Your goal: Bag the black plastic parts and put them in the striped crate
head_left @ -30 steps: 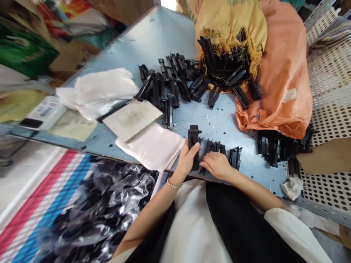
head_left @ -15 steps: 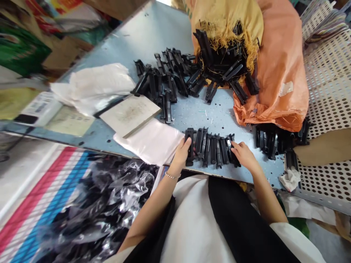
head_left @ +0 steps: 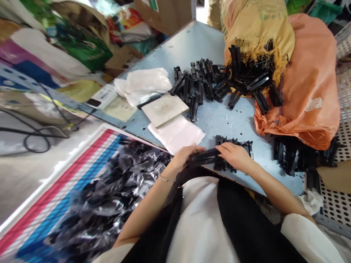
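Note:
At the table's near edge, a pair of long black plastic parts (head_left: 206,156) lies crosswise between my two hands. My left hand (head_left: 186,157) is closed round their left end. The fingers of my right hand (head_left: 231,154) are pressed on their right end. Behind and beneath the right hand is a row of similar black parts (head_left: 223,139), partly hidden by it. A stack of clear plastic bags (head_left: 178,136) lies just beyond my left hand, with a flat pale block (head_left: 165,110) on top of its far side.
Black parts (head_left: 194,86) are heaped farther back, spilling from a frayed yellow sack (head_left: 257,22). An orange sack (head_left: 309,84) stands at right, more parts (head_left: 290,155) before it. Below left, a striped crate (head_left: 90,166) holds many bagged black pieces (head_left: 117,197).
Both hands have moved from the row's two ends to the near edge, lifting and turning black parts crosswise between them. The camera view has shifted left.

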Available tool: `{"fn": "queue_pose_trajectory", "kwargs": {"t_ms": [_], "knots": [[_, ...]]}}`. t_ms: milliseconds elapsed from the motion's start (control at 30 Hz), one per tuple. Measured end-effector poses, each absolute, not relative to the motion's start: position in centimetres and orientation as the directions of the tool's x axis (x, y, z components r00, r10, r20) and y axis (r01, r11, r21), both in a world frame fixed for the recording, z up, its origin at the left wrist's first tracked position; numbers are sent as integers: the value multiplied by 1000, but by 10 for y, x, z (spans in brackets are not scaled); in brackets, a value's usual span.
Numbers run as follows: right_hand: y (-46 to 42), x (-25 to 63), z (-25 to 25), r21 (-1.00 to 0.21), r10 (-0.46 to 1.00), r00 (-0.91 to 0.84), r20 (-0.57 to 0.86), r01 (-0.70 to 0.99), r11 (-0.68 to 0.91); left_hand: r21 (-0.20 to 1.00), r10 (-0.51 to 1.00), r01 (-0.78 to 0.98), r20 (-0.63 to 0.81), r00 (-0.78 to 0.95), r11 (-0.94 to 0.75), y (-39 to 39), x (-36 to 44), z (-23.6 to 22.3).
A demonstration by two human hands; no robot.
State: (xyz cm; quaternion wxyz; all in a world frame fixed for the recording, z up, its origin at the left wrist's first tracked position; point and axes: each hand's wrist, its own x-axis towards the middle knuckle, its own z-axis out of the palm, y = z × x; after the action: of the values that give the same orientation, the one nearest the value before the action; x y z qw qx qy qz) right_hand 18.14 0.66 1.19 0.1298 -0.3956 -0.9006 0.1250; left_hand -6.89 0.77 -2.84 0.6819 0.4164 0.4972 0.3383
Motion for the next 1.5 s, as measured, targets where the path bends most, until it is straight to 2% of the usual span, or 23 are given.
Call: {"fn": "queue_pose_trajectory", "kwargs": {"t_ms": [33,67,100,133,200,267,367,533,633,700,767,867,967,1033,1100,1200,1267,1333,1367,1433,1500], "knots": [[8,184,9,-406,801,-580,149,703,584,958,952,71,-285,116,278,13,-76,-34],[10,185,6,-505,855,-497,147,706,497,960,988,236,-154,-13,152,18,-83,-40],[10,185,3,-620,903,-410,125,678,394,912,996,407,-30,-81,61,24,-89,-47],[10,183,-2,-737,942,-327,81,616,277,836,995,548,57,-83,-2,31,-94,-54],[6,175,-12,-920,981,-183,-62,391,15,720,994,689,105,11,-84,44,-103,-66],[-2,164,-22,-967,962,-114,-248,96,-238,705,995,702,66,71,-97,57,-111,-72],[-13,149,-32,-854,883,-167,-439,-228,-468,770,998,638,-49,38,14,74,-125,-73],[-20,128,-32,-622,783,-323,-531,-479,-619,881,956,415,-283,77,228,89,-142,-71],[-20,110,-37,-364,665,-528,-528,-567,-739,917,958,325,-272,89,230,90,-144,-73],[-20,98,-46,-212,582,-628,-516,-565,-798,932,985,338,-160,59,131,89,-145,-74],[-22,89,-56,-124,537,-661,-524,-565,-816,888,997,454,42,63,-66,86,-149,-75],[-23,83,-67,-50,498,-692,-522,-558,-828,705,938,619,287,196,-345,81,-156,-73],[-20,81,-67,-3,457,-752,-475,-519,-855,602,874,636,382,300,-482,64,-152,-64],[-15,81,-64,-18,465,-760,-454,-515,-857,570,822,595,439,362,-566,44,-141,-53],[-10,82,-61,-127,545,-698,-465,-556,-821,563,763,515,485,427,-646,19,-127,-41],[-8,80,-61,-394,701,-521,-488,-585,-709,596,719,410,506,476,-691,-17,-108,-26],[-13,76,-63,-580,779,-403,-481,-520,-627,605,721,405,488,492,-686,-32,-99,-19],[-22,70,-64,-749,833,-335,-440,-376,-546,563,722,458,463,515,-688,-41,-96,-15],[-26,67,-62,-817,850,-340,-402,-286,-501,526,718,492,452,529,-694,-43,-97,-13],[-31,65,-54,-893,821,-468,-328,-130,-431,464,744,582,426,516,-668,-49,-109,-9],[-28,75,-39,-952,764,-595,-249,6,-305,441,822,699,386,419,-563,-56,-137,-8]]}}
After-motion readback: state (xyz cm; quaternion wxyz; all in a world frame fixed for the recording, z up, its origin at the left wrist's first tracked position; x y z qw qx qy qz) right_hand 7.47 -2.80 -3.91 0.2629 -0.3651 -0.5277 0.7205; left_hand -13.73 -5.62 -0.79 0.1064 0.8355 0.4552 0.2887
